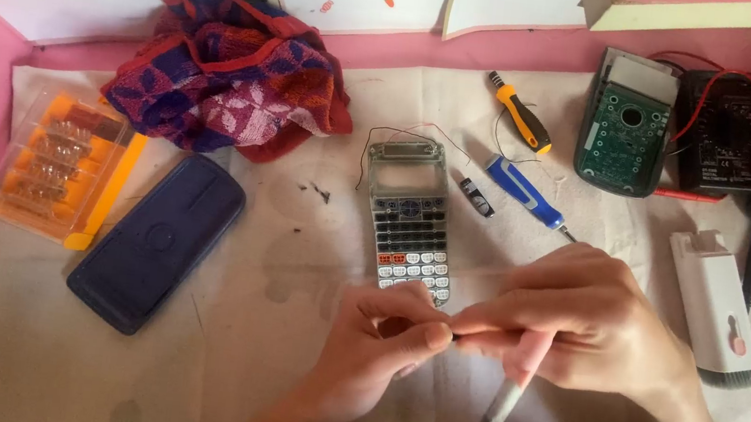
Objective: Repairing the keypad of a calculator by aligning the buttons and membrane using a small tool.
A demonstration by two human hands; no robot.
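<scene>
My left hand (380,339) and my right hand (585,320) meet low in the middle, fingertips pinched together on a small dark part that I cannot make out. My right hand also grips a slim pink and grey tool (510,391) that points down toward me. Just beyond my fingers lies an opened grey calculator (408,215) with thin wires at its top. A blue screwdriver (526,195) lies right of it, above my right hand.
An orange-handled screwdriver (520,114), a green circuit board in a case (626,122), a black multimeter with red leads (724,128), a white brush tool (718,307), a dark blue cover (156,238), an orange bit box (55,165) and a patterned red cloth (226,71) lie on the white sheet (94,367).
</scene>
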